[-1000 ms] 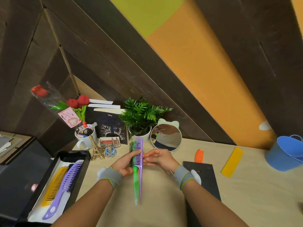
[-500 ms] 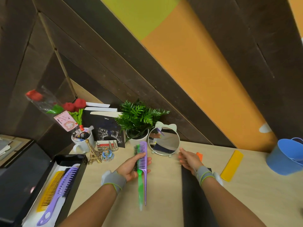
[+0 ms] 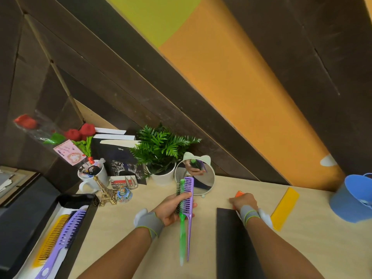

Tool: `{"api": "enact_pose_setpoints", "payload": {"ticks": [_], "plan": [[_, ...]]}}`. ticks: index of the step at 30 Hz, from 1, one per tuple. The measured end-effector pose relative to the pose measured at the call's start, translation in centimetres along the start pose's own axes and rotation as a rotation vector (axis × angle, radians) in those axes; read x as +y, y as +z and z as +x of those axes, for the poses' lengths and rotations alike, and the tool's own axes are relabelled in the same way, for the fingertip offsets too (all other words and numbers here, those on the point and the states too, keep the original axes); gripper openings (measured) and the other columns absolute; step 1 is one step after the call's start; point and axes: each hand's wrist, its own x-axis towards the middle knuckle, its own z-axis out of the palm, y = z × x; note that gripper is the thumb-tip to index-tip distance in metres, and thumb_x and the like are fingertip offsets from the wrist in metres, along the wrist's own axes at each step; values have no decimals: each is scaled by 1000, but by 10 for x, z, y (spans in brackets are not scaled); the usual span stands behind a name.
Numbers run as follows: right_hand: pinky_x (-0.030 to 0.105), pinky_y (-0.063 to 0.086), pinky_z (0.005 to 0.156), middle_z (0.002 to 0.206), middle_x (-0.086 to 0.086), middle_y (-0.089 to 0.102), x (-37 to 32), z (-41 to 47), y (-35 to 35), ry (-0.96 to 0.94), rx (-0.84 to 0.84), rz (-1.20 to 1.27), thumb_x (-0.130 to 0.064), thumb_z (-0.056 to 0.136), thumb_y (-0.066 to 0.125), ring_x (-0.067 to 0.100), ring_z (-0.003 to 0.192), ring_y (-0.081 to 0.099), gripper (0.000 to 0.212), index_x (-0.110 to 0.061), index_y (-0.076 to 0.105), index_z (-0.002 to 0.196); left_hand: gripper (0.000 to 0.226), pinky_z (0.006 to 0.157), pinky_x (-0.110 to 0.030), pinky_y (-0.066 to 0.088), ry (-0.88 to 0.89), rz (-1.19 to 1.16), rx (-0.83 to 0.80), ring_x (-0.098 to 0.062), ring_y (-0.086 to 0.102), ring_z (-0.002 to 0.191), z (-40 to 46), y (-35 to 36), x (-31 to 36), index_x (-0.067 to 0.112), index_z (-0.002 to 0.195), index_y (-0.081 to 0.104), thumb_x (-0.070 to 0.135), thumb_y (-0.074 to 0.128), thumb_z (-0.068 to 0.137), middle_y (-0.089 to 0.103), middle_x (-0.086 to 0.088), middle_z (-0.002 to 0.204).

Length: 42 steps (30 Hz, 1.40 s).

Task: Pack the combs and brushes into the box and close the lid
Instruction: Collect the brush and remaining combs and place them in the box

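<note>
Left hand (image 3: 171, 208) grips green brush (image 3: 181, 218) plus purple tail comb (image 3: 188, 200), right hand (image 3: 242, 201) closing on orange comb (image 3: 239, 193), I reckon; box (image 3: 80, 224) holds two, yellow comb (image 3: 284, 208) and lid (image 3: 231, 248) left.

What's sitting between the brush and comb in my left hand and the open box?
Nothing visible. The left hand holds the green brush and purple tail comb above bare table; the box lies open to its left, with free space beside the two combs inside.
</note>
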Motion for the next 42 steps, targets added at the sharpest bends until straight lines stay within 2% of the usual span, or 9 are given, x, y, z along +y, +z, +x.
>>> {"api": "enact_pose_setpoints", "payload": {"ticks": [3,7,11,15,18,22,29,38,42], "plan": [[40,47,99,130,20,54,6,2,-2,32,47,-84,-29,68,80,38,119,52,70,-3,47,124,12,64,-36,60,17,-15,13,-16,73,71,5,9,3,11,99,60,15,60,88,65,-9,86],[33,51,77,125,19,55,8,3,-3,62,34,-93,-30,64,82,36,110,58,67,-2,54,118,11,63,-36,60,18,9,25,-15,72,72,10,18,3,10,98,61,15,60,88,65,-10,86],[19,38,45,69,7,59,5,5,-9,80,-41,-82,-26,66,81,22,55,55,49,-2,67,107,9,62,-36,60,8,30,31,-19,66,75,14,22,1,8,92,63,15,62,87,67,-9,74],[25,42,69,115,16,67,7,9,-11,84,-106,-87,-19,69,80,32,105,64,51,2,62,112,9,62,-32,57,5,48,33,-19,61,71,17,23,1,8,86,65,16,62,86,68,-3,62],[25,40,75,123,17,63,13,8,-17,53,-109,-53,-19,70,79,32,114,60,51,2,62,113,10,58,-27,55,8,73,42,-17,62,65,18,26,1,8,83,66,17,62,86,69,-2,61],[26,41,76,112,18,68,23,12,-18,-54,-25,137,-6,70,75,31,101,62,18,-11,62,81,11,57,-25,59,9,54,44,-15,70,57,20,31,-2,5,86,65,16,62,87,69,-9,70],[28,45,83,101,17,72,29,22,-32,-163,69,528,-3,73,70,21,84,59,24,-8,73,96,16,61,-26,59,22,83,32,-17,69,69,22,38,-5,6,95,64,19,63,86,67,-13,87],[34,48,85,83,8,66,19,19,-45,-287,65,522,-5,79,65,22,82,58,10,-13,69,83,14,77,-32,56,19,178,8,-20,66,78,25,42,-11,10,92,67,21,66,84,69,-10,87],[29,44,74,65,1,59,9,9,-50,-412,159,595,-3,83,61,20,73,55,21,-20,59,70,14,76,-33,57,15,179,13,-18,69,74,26,42,-11,10,92,67,20,67,82,71,-8,83]]}}
